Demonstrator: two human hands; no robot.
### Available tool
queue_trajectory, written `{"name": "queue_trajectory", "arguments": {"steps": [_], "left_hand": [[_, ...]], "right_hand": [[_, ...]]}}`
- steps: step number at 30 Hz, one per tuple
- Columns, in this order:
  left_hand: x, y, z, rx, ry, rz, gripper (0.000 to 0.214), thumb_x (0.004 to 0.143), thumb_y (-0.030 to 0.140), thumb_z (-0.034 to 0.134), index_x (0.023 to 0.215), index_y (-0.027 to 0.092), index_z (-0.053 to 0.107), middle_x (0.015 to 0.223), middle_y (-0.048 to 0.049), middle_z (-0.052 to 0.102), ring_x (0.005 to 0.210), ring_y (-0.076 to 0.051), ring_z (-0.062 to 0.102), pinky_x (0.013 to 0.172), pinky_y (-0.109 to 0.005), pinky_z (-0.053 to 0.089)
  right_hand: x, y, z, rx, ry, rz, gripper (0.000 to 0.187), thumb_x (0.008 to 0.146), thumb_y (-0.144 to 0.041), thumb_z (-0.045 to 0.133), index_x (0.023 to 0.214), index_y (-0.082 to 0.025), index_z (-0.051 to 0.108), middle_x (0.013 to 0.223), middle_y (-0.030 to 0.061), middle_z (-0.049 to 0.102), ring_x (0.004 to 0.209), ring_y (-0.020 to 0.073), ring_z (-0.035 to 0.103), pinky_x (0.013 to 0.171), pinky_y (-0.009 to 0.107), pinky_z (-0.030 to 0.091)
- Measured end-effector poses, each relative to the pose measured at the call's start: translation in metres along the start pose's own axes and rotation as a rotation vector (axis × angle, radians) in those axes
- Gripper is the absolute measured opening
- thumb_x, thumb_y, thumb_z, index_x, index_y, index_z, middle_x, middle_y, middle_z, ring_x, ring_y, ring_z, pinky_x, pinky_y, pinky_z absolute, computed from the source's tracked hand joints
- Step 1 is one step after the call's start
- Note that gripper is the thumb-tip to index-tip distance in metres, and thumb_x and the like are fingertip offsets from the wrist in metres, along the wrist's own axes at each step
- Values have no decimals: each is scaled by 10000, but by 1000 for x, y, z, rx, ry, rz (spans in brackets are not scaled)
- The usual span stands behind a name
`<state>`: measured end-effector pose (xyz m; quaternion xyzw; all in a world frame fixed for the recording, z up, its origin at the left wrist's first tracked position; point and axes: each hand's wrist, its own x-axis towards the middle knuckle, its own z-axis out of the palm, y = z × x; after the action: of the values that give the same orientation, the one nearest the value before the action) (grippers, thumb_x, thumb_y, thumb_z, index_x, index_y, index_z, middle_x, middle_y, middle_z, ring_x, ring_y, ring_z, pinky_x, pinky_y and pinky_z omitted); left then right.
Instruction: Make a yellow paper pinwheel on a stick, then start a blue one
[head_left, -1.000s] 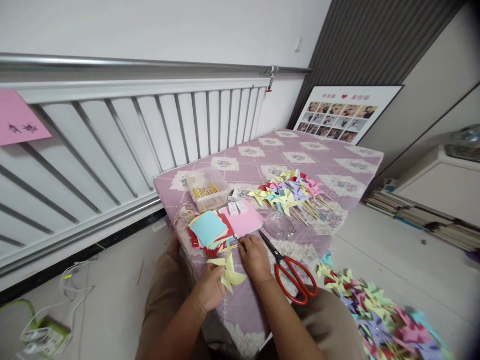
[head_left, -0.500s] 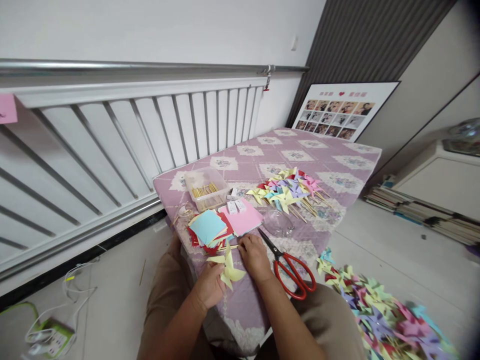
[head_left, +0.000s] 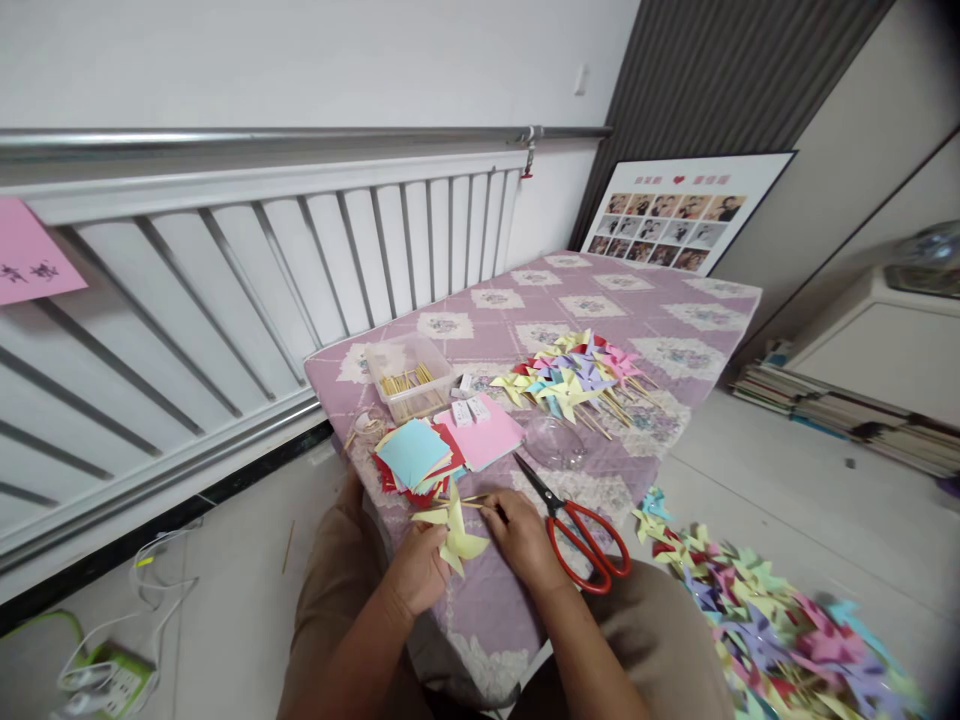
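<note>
My left hand is closed on a pale yellow paper pinwheel held over the near edge of the purple quilted table. My right hand pinches a thin wooden stick that lies against the pinwheel's middle. Just beyond the hands is a stack of coloured paper squares, blue on top, beside a pink sheet. Red-handled scissors lie right of my right hand.
A clear plastic box of sticks stands at the table's left. A pile of finished pinwheels lies mid-table, a glass bowl near it. More pinwheels cover the floor at right. A white slatted rail runs along the left.
My right hand has drawn back slightly toward me along the stick. The pinwheel stays in my left hand. The view has shifted a little.
</note>
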<state>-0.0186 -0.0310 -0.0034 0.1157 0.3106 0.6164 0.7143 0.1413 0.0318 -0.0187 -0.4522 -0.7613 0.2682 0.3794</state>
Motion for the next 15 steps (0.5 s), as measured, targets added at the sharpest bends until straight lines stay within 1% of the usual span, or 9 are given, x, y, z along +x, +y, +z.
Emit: {"name": "queue_trajectory", "arguments": {"steps": [3, 7, 12, 15], "left_hand": [[-1, 1, 0, 11, 2, -11, 313, 575, 191, 815, 842, 178, 653, 760, 4, 668, 658, -130, 627, 585, -238, 470], [0, 1, -3, 15, -19, -28, 318, 597, 189, 809, 870, 183, 646, 748, 7, 664, 650, -120, 625, 596, -231, 476], [1, -1, -6, -2, -22, -18, 313, 614, 179, 803, 888, 226, 659, 818, 19, 693, 689, -113, 639, 643, -222, 502], [0, -2, -6, 6, -18, -19, 310, 624, 171, 793, 905, 224, 671, 808, 12, 697, 691, -133, 644, 639, -236, 508]], "right_hand": [[-15, 2, -5, 139, 54, 82, 106, 856, -270, 579, 767, -220, 608, 778, 33, 645, 761, 213, 584, 734, 328, 452], [-29, 4, -10, 341, 149, 219, 156, 823, -353, 629, 770, -207, 610, 736, 26, 629, 699, 197, 577, 666, 305, 470], [-39, 6, -19, 603, 248, 381, 268, 756, -456, 707, 805, -205, 627, 706, 6, 618, 630, 165, 546, 586, 268, 445], [-42, 7, -23, 751, 298, 456, 330, 699, -488, 757, 832, -211, 636, 691, -8, 613, 611, 151, 537, 574, 261, 433]]}}
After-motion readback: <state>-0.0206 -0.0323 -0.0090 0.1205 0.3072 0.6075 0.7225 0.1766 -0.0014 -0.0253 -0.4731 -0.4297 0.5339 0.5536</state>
